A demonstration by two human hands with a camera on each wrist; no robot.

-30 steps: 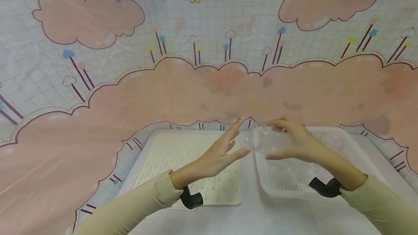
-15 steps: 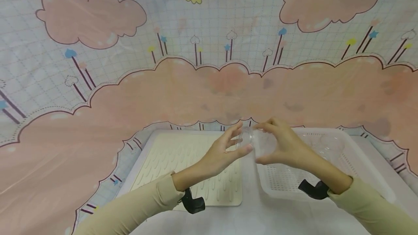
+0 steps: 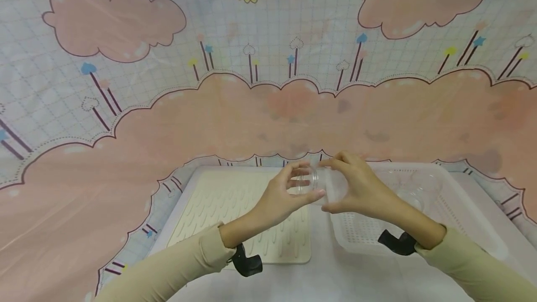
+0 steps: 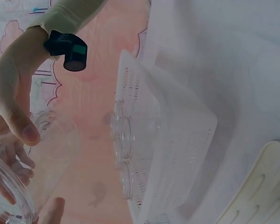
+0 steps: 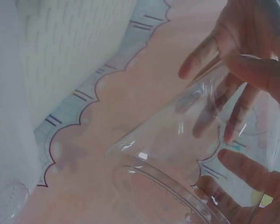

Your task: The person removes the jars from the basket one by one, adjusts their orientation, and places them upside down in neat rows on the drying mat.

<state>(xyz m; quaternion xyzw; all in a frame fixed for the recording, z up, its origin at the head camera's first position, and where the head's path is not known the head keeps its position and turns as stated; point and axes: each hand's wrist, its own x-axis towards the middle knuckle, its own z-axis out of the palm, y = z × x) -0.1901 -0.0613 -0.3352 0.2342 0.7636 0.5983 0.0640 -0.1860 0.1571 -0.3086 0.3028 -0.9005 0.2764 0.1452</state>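
Note:
Both hands hold a clear see-through jar that lies on its side above the space between a mat and a basket. My right hand grips its body from the right, thumb below and fingers over the top. At the ringed left end, my left hand curves its fingers around the jar, with the thumb on the near side. In the right wrist view, fingers show through the jar wall. Close to the left wrist camera stands its round rim, partly cut off by the frame.
On the right is a white perforated basket with several clear jars inside. A cream ridged drying mat lies at left on the white table. Behind hangs a patterned cloth.
My right hand has brought the jar leftward from over the basket's edge. The left hand's fingers now curve around the jar's end, where before they were spread beside it.

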